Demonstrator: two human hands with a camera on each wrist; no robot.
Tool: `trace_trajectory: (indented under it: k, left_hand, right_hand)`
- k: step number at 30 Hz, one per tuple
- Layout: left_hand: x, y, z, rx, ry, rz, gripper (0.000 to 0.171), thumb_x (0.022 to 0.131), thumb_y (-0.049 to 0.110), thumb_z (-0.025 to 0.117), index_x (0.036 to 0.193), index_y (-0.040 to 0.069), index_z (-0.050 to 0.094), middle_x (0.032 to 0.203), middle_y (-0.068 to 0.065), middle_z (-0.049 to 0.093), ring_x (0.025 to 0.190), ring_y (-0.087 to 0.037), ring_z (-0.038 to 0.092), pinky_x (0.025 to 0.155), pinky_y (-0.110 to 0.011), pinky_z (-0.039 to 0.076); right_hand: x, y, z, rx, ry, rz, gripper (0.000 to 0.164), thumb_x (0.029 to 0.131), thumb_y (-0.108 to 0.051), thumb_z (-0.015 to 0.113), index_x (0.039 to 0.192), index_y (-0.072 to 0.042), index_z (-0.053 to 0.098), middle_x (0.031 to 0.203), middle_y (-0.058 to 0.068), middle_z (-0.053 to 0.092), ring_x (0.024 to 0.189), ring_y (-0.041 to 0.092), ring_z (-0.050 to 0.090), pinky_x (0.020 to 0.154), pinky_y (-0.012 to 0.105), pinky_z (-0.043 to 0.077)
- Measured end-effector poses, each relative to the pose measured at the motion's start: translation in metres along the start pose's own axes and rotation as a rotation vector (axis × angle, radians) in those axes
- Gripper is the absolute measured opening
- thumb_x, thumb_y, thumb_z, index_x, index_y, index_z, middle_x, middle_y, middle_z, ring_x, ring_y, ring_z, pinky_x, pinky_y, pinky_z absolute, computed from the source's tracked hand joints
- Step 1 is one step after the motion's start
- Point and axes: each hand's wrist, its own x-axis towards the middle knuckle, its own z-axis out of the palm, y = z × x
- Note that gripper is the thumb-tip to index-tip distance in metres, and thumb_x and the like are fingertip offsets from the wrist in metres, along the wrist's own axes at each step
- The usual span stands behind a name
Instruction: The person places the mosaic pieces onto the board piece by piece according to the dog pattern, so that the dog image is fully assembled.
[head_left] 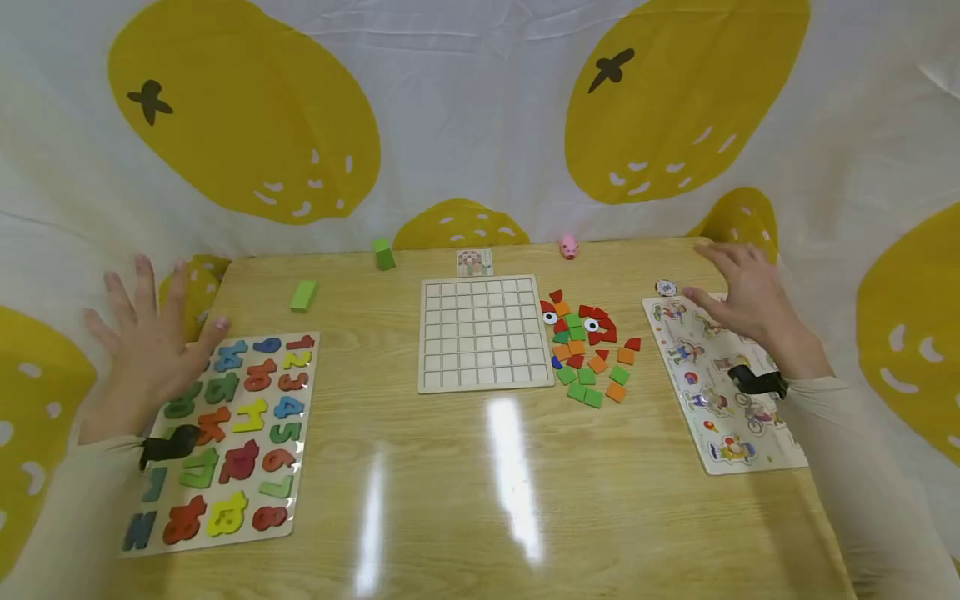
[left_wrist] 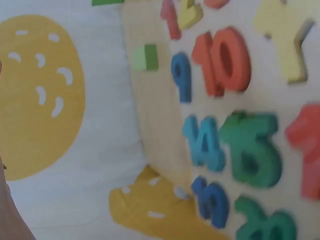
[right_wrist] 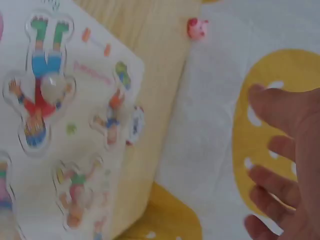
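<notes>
My left hand is raised over the upper left part of a number puzzle board, fingers spread and holding nothing. Across the table, my right hand hovers above a picture puzzle board with sports figures, its fingers extended and empty. Just left of the right fingertips lies a round white-and-dark chip. In the left wrist view, coloured numbers such as a red 10 show up close. The right wrist view shows the right fingers apart in the air.
A wooden grid board lies mid-table, a small picture card behind it. Right of it are scattered red, green and orange tiles, some with eye discs. Two green blocks and a pink pig are toward the back, before a fruit-patterned cloth.
</notes>
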Motion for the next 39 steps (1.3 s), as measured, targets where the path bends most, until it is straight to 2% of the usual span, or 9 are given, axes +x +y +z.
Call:
trace_trajectory:
  k: [4,11,16,22,27,30,32,35,39]
  left_hand:
    - [-0.004,0.006,0.02,-0.025,0.002,0.032,0.09,0.095,0.065,0.039,0.159,0.023,-0.008,0.159,-0.007,-0.032,0.139,-0.04,-0.038,0.091,-0.074,-0.029]
    - [-0.011,0.011,0.053,0.001,0.018,0.056,0.09,0.094,0.065,0.045,0.16,0.026,-0.002,0.16,-0.003,-0.03,0.141,-0.042,-0.035,0.091,-0.075,-0.027]
    - [-0.02,0.027,0.069,-0.009,-0.001,0.089,0.09,0.094,0.064,0.046,0.16,0.028,-0.003,0.16,-0.003,-0.029,0.141,-0.039,-0.036,0.097,-0.074,-0.024]
    - [-0.021,0.064,0.092,-0.08,-0.005,0.175,0.084,0.097,0.057,0.049,0.161,0.024,0.006,0.164,-0.004,-0.02,0.145,-0.033,-0.03,0.107,-0.067,-0.02]
    - [-0.014,0.108,0.113,-0.158,-0.037,0.283,0.077,0.097,0.047,0.054,0.158,0.011,0.023,0.164,-0.019,0.009,0.149,-0.044,0.003,0.114,-0.065,0.009]
    - [-0.008,0.139,0.127,-0.236,-0.086,0.318,0.076,0.096,0.044,0.059,0.156,0.008,0.029,0.148,-0.023,0.036,0.134,-0.04,0.036,0.105,-0.06,0.033]
    - [-0.004,0.157,0.137,-0.292,-0.14,0.308,0.079,0.094,0.046,0.061,0.156,0.01,0.027,0.132,-0.018,0.045,0.116,-0.032,0.047,0.095,-0.052,0.042]
    - [-0.001,0.177,0.152,-0.356,-0.209,0.281,0.089,0.09,0.052,0.065,0.157,0.01,0.025,0.113,-0.009,0.046,0.097,-0.023,0.046,0.084,-0.04,0.043]
    - [-0.004,0.189,0.172,-0.351,-0.21,0.267,0.102,0.081,0.063,0.069,0.157,0.011,0.025,0.106,-0.004,0.043,0.095,-0.02,0.039,0.085,-0.036,0.033]
  right_hand:
    - [-0.007,-0.011,0.038,0.131,-0.081,-0.069,0.052,0.085,-0.021,0.078,0.132,-0.005,0.062,0.12,0.021,0.066,0.113,0.044,0.049,0.094,0.06,0.033]
    - [-0.022,-0.02,0.086,0.161,-0.223,-0.098,0.041,0.086,-0.026,0.078,0.122,-0.009,0.07,0.115,0.012,0.069,0.102,0.031,0.05,0.084,0.048,0.036]
    - [-0.023,-0.027,0.091,0.174,-0.21,-0.085,0.024,0.087,-0.022,0.077,0.108,-0.013,0.076,0.1,0.004,0.071,0.091,0.025,0.049,0.079,0.042,0.033]
    - [-0.019,-0.034,0.089,0.206,-0.212,-0.118,0.01,0.086,-0.015,0.078,0.093,-0.01,0.073,0.089,0.002,0.07,0.087,0.023,0.056,0.083,0.042,0.035]
    - [-0.013,-0.039,0.077,0.298,-0.227,-0.048,0.007,0.093,-0.014,0.07,0.096,-0.011,0.065,0.092,0.002,0.068,0.083,0.018,0.06,0.074,0.033,0.045]
    - [0.0,-0.048,0.07,0.414,-0.172,0.01,0.01,0.097,-0.015,0.063,0.103,-0.008,0.062,0.096,0.009,0.069,0.084,0.023,0.063,0.069,0.026,0.046]
    - [0.015,-0.061,0.069,0.5,-0.133,0.013,0.016,0.1,-0.016,0.059,0.111,-0.004,0.06,0.099,0.016,0.069,0.085,0.027,0.064,0.068,0.025,0.047]
    - [0.044,-0.089,0.079,0.638,-0.095,0.014,0.024,0.102,-0.018,0.055,0.12,-0.004,0.058,0.103,0.022,0.069,0.086,0.027,0.065,0.07,0.029,0.05]
    - [0.08,-0.139,0.098,0.814,-0.079,0.044,0.031,0.1,-0.016,0.059,0.128,-0.004,0.061,0.105,0.027,0.069,0.083,0.017,0.066,0.067,0.033,0.052]
